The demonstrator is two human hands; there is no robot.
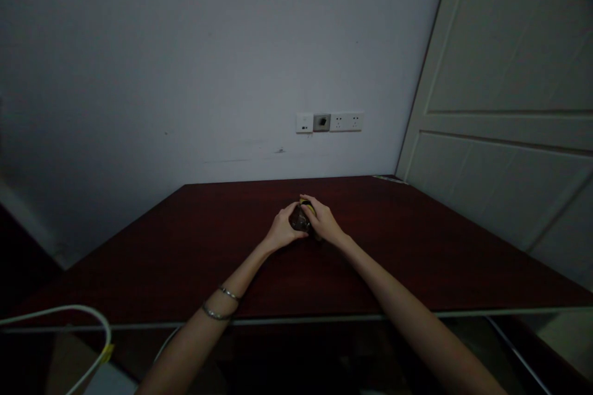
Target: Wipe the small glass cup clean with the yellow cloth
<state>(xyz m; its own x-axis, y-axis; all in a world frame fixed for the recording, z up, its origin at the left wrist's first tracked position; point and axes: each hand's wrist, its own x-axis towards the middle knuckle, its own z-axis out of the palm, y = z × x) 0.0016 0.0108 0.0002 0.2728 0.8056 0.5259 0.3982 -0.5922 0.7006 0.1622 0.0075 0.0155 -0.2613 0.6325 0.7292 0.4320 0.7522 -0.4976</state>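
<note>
Both hands meet around a small, dark, see-through object on the dark red table. It looks like a little glass or plastic container, but the dim light hides its exact kind. My left hand curves round its left side, thumb near and fingers beyond. At its top right, a yellow-and-black piece shows under the fingers of my right hand. That hand is closed over this piece and covers most of it. Whether the piece is a lid or a separate thing, I cannot tell.
Behind the table stands a pale wall with sockets and switches. A white panelled door borders the right side. A white cable with a yellow tag loops over the front left edge. Something flat lies at the far right corner.
</note>
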